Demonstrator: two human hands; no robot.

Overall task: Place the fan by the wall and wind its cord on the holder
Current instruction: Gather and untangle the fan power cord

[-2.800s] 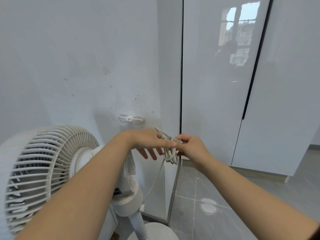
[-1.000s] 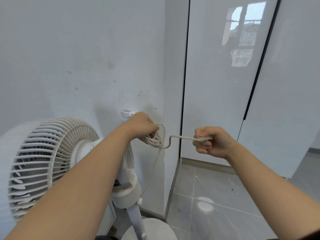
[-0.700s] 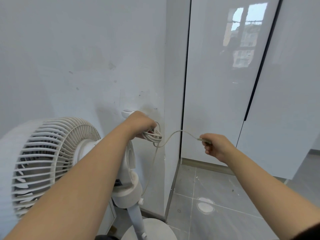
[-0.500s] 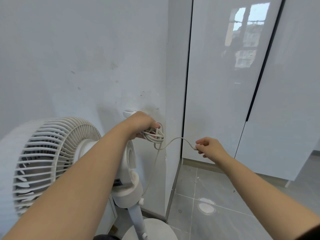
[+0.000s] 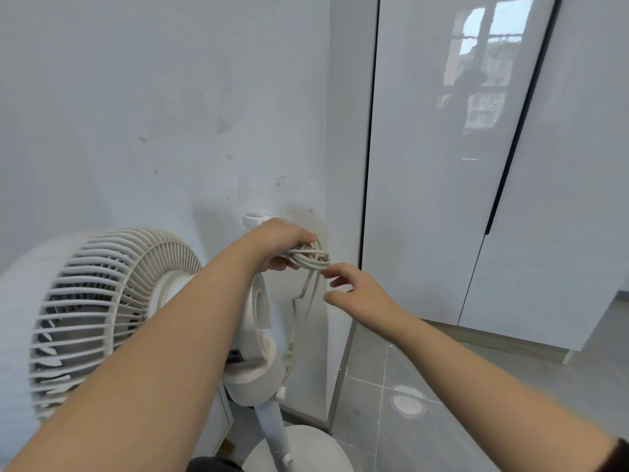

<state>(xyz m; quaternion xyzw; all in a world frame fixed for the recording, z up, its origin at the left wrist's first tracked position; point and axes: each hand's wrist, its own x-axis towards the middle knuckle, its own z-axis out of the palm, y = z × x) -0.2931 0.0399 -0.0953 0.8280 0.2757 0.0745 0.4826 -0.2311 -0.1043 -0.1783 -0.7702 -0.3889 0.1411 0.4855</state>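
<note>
**Off-white cord bunched in the left hand, close to the wall holder**

Off-white plastic makes up the single fan (image 5: 102,301), which stands just beside the pale grey wall (image 5: 136,97). Its ribbed round grille (image 5: 78,267) is to the left, and its pole runs down to a round base (image 5: 306,447) on the floor (image 5: 459,430).

One cord (image 5: 311,259) is in view. Several loops of it are gathered into a tight bundle, and the left hand (image 5: 280,245) grips that bundle with curled fingers. Two strands drop from the bundle and hang down along the wall corner towards the fan's neck.

One small white holder (image 5: 253,219) juts from the wall directly above the left hand's knuckles. Only its left end shows, because the hand hides the rest. Whether any loop of the cord is on it cannot be told.

The right hand (image 5: 357,292) holds nothing and its fingers are loosely spread. Its fingertips (image 5: 335,270) are just beside the hanging strands below the bundle, and whether they touch the cord cannot be told.

To the right stand two glossy white cabinet doors (image 5: 425,199), both closed, with a dark gap between them. A window is reflected in the left one. One round white patch (image 5: 406,404) marks the grey tiled floor
</note>
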